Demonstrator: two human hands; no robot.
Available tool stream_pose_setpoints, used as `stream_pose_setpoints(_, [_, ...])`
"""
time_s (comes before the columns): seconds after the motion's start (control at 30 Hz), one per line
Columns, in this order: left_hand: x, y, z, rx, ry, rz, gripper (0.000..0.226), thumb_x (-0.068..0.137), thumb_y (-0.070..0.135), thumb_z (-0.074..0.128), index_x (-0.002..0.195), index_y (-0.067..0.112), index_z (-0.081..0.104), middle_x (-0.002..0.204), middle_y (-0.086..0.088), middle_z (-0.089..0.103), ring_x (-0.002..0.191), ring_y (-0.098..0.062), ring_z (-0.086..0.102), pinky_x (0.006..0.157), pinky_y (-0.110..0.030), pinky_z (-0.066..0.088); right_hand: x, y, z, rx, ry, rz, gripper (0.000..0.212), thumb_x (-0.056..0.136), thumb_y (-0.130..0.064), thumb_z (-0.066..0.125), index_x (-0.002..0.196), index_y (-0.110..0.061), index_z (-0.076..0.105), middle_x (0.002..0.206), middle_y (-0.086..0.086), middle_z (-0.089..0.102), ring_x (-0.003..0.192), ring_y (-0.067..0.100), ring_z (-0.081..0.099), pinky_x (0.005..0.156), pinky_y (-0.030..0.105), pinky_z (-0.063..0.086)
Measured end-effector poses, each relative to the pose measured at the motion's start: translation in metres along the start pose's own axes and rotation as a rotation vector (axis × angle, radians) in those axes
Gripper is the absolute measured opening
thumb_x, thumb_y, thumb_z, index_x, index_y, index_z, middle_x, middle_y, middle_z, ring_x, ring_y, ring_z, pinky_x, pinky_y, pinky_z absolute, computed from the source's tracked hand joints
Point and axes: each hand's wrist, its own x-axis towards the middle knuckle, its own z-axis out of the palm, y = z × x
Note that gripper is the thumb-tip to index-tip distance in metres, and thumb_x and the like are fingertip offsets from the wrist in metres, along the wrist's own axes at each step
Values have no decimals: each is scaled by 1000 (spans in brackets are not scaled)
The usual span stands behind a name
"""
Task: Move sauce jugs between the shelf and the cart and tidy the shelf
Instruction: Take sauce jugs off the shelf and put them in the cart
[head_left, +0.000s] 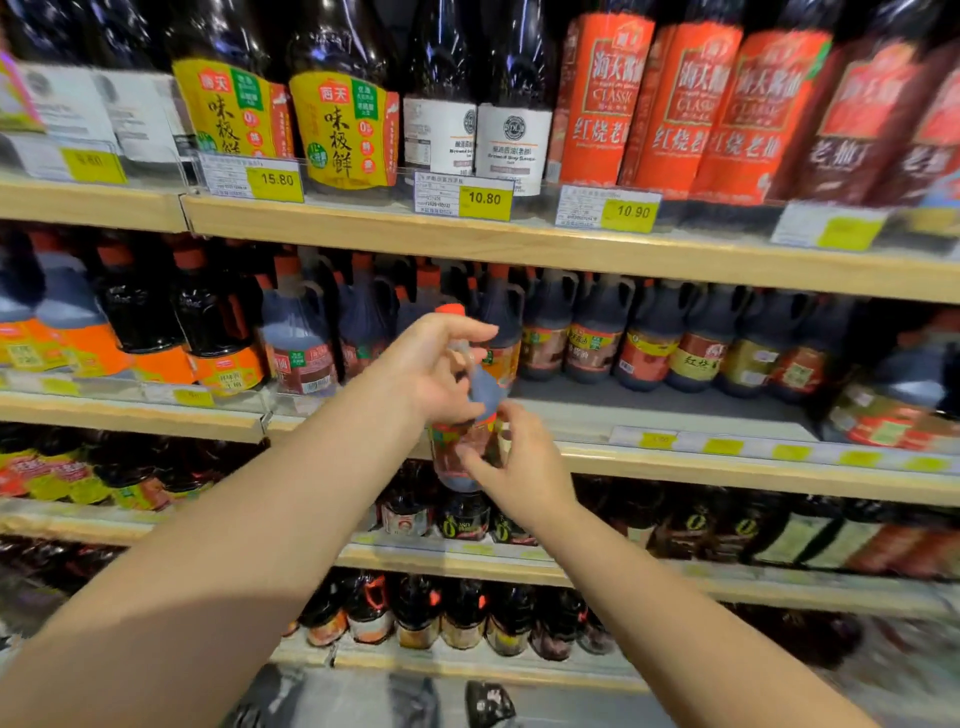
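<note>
A dark sauce jug (470, 415) with an orange cap and a red label hangs upright in front of the second shelf (675, 410). My left hand (431, 366) grips it at the handle and neck. My right hand (514, 462) holds its lower body from the right. The jug is level with the shelf's front edge, left of a bare stretch of shelf board. Behind it stands a row of similar handled jugs (597, 332) at the back of that shelf.
Tall soy sauce bottles (343, 119) and red-labelled bottles (691, 104) fill the top shelf above yellow price tags (483, 198). Orange-labelled jugs (156, 332) stand at the left. Two lower shelves (467, 561) hold smaller dark bottles. No cart is in view.
</note>
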Motion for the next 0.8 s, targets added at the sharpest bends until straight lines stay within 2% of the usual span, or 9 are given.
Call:
stream_pose_setpoints(0.1, [-12, -10, 23, -67, -39, -54, 44, 79, 13, 61, 120, 0, 53, 107, -3, 46, 94, -11, 48, 114, -43, 24, -7, -7, 16, -63, 56, 99, 96, 68, -52, 73, 139, -8, 28, 135, 10, 42, 127, 27, 39, 102, 41, 40])
stream_pose_setpoints(0.17, [-18, -13, 33, -109, -92, -85, 36, 76, 11, 62, 109, 0, 52, 98, -3, 43, 89, -13, 45, 107, -41, 33, -7, -13, 19, -16, 115, 251, 113, 67, -53, 74, 147, -8, 9, 149, 10, 24, 139, 28, 23, 110, 44, 31])
stream_pose_setpoints(0.27, [-27, -14, 41, -131, -158, -107, 50, 72, 10, 64, 120, 8, 51, 109, -5, 41, 104, -19, 40, 82, -41, 40, 2, -16, 13, 71, 305, 343, 97, 71, -51, 66, 146, -14, 17, 149, 4, 28, 138, 26, 26, 107, 44, 32])
stream_pose_setpoints(0.37, [-30, -14, 39, 21, -201, -98, 45, 78, 15, 59, 122, 10, 51, 132, -2, 44, 116, -16, 46, 90, -44, 38, 17, -4, 4, 93, 361, 257, 79, 68, -51, 57, 136, -17, 35, 137, 1, 41, 129, 24, 38, 103, 42, 40])
stream_pose_setpoints(0.47, [-21, -15, 25, 215, -212, -55, 19, 85, 16, 53, 102, 16, 61, 115, 3, 55, 120, -12, 46, 100, -43, 35, 30, 11, -10, 251, 396, 125, 72, 66, -36, 74, 129, -17, 43, 127, 0, 47, 119, 20, 46, 95, 39, 45])
stream_pose_setpoints(0.57, [7, -23, 3, 385, -98, 70, 23, 88, 13, 50, 98, 24, 66, 108, 6, 60, 108, -9, 50, 105, -42, 26, 49, 29, -25, 278, 422, 2, 81, 58, -23, 85, 127, -20, 44, 120, -6, 44, 116, 15, 46, 91, 29, 41])
stream_pose_setpoints(0.63, [34, -30, -12, 583, 8, 216, 32, 86, 3, 51, 113, 17, 63, 110, 2, 61, 107, -13, 50, 103, -36, 29, 66, 43, -28, 277, 398, -28, 82, 57, -23, 87, 127, -21, 44, 120, -7, 44, 114, 12, 45, 89, 25, 39])
stream_pose_setpoints(0.7, [65, -38, -25, 834, 59, 320, 51, 83, -5, 52, 133, 8, 49, 131, -5, 54, 122, -18, 47, 103, -27, 32, 83, 56, -26, 288, 377, -9, 81, 56, -24, 88, 124, -20, 44, 122, 0, 48, 112, 13, 47, 86, 22, 40])
stream_pose_setpoints(0.8, [105, -46, -39, 1150, 88, 346, 62, 85, 1, 54, 142, 13, 36, 146, -8, 40, 132, -22, 41, 101, -23, 34, 101, 73, -22, 322, 358, 84, 69, 56, -23, 88, 109, -17, 45, 108, 2, 53, 99, 17, 54, 68, 9, 41])
